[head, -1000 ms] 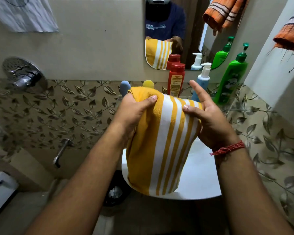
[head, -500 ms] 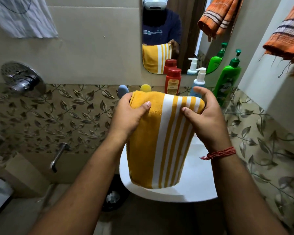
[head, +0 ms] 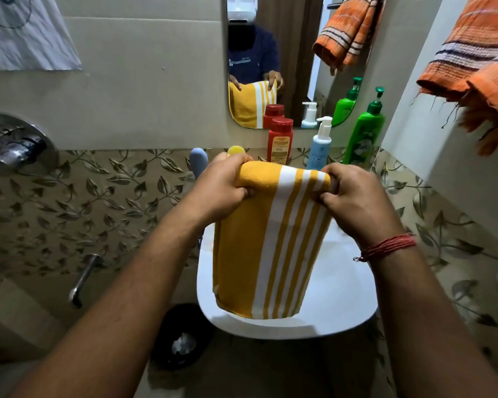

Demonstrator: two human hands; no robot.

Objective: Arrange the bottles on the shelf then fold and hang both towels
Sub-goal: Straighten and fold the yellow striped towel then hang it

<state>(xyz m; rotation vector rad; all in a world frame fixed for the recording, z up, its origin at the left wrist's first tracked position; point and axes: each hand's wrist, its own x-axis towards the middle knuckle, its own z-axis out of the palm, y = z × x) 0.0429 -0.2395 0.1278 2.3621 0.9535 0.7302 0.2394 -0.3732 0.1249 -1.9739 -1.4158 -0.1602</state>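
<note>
Head view: both hands, left hand (head: 219, 188) and right hand (head: 354, 202), are clamping the folded yellow towel (head: 268, 248)'s top edge over the basin (head: 339, 308); hanging it looks next.

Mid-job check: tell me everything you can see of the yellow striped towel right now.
The yellow towel looks like soft terry cloth, mustard yellow with white stripes running lengthwise along its right half. It is folded into a narrow panel and hangs vertically, held up above the white sink. Its top edge is a rounded fold, gripped at the left end by the left hand and at the right end by the right hand. Its lower end hangs over the basin; contact there is unclear. The mirror reflects it.
</note>
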